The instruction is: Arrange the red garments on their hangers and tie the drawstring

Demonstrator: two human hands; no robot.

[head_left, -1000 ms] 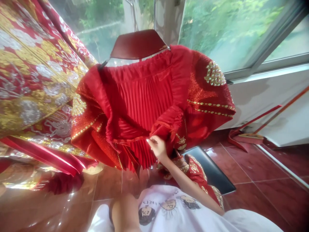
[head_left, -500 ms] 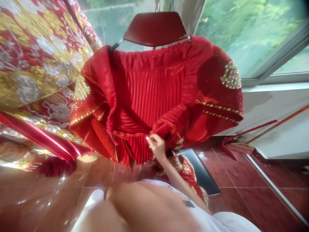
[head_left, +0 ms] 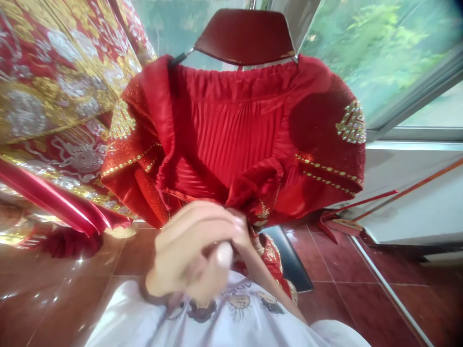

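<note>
A red pleated skirt (head_left: 231, 135) with gold-beaded, glittering panels hangs from a dark red chair back (head_left: 246, 36). My right hand (head_left: 241, 230) is shut on its lower hem, partly hidden behind my left hand. My left hand (head_left: 191, 250) is blurred, close to the camera, with curled fingers just below the hem. I cannot tell whether it holds anything. To the left hangs a red and gold brocade robe (head_left: 54, 86), its nearest edge close to the skirt.
A black chair seat (head_left: 291, 258) holds a red embroidered cloth (head_left: 271, 262). Red glossy floor tiles (head_left: 372, 270) spread below. A red strap (head_left: 336, 224) and an orange pole (head_left: 408, 193) lie by a white wall. A window (head_left: 379, 48) shows greenery behind.
My left hand has risen from low in view to just below the hem, in front of my right hand. The view has shifted slightly, and the skirt appears larger and lower.
</note>
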